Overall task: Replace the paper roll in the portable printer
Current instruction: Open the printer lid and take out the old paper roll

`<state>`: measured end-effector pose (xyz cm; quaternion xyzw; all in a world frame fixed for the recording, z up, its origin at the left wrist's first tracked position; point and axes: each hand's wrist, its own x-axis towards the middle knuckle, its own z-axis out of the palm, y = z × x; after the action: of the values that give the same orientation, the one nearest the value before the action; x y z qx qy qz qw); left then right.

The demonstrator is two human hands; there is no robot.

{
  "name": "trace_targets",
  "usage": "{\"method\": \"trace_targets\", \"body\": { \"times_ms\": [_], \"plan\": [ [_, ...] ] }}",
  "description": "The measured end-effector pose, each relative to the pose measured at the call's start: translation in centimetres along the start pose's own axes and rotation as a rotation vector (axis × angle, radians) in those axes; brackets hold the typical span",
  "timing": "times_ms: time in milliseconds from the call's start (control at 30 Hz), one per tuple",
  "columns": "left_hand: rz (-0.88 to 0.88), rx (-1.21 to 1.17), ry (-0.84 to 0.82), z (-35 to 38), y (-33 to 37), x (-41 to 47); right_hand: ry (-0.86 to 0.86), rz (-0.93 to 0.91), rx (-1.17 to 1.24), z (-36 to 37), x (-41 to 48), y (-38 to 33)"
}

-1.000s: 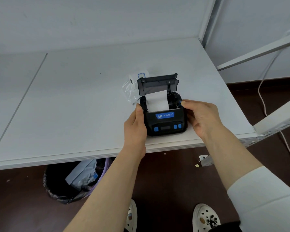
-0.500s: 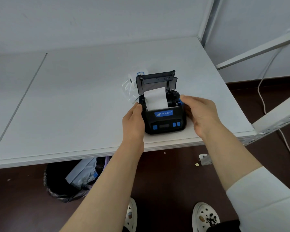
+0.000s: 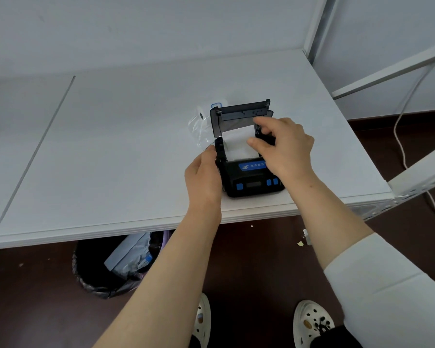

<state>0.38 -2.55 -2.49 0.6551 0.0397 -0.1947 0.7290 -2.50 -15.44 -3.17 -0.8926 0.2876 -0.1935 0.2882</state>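
While one black plastic portable printer (image 3: 251,183) sits near the front edge of the smooth white table (image 3: 111,151), its boxy body runs lengthwise away from the person, with the control face turned toward them. That face shows three blue buttons, one small dark display and one blue label. Its single hinged black lid (image 3: 241,113) stands upright at the far end, open. One flat strip of white paper (image 3: 235,143) rises from the open compartment and leans toward the lid. At the printer's left side the left grip (image 3: 204,177), a bare hand, holds the casing with its thumb along the edge. Over the compartment's right side the right grip (image 3: 286,149) has its fingers curled and its thumb at the paper's right edge; whether it pinches anything cannot be told. Just behind the lid lies one white paper roll in crinkled clear plastic wrap (image 3: 201,119). Under the table stands one round black bin (image 3: 98,277) lined with a bag.
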Motion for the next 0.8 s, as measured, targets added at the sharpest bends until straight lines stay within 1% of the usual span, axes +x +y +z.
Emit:
{"method": "trace_targets", "body": {
  "times_ms": [133, 200, 367, 467, 567, 667, 733, 800],
  "plan": [
    [-0.006, 0.008, 0.014, 0.0, 0.2, 0.0, 0.057, -0.016, 0.045, 0.3, 0.0, -0.2],
    [0.023, 0.034, 0.019, 0.0, 0.2, 0.0, 0.078, -0.032, 0.096, -0.1, 0.0, -0.5],
    [0.180, 0.145, -0.020, -0.3, 1.3, -0.3, 0.110, -0.052, 0.534, -2.0, -0.6, -2.7],
    [0.203, 0.084, -0.043, -0.6, 2.5, -0.8, 0.117, -0.083, 0.645, -3.1, -1.7, -4.4],
    [0.226, 0.041, -0.044, -1.5, 3.2, -0.9, 0.107, -0.026, 0.731, -3.7, -2.1, -6.2],
    [0.183, 0.008, 0.012, -2.6, 4.1, -1.1, 0.047, 0.047, 0.816, -3.6, -2.0, -8.0],
    [0.149, 0.009, 0.045, -3.5, 4.4, -1.1, 0.002, 0.076, 0.836, -3.5, -2.1, -8.6],
    [0.097, -0.039, 0.097, -4.8, 4.8, -0.6, -0.004, 0.110, 0.826, -3.4, -2.3, -8.6]
  ]
}}
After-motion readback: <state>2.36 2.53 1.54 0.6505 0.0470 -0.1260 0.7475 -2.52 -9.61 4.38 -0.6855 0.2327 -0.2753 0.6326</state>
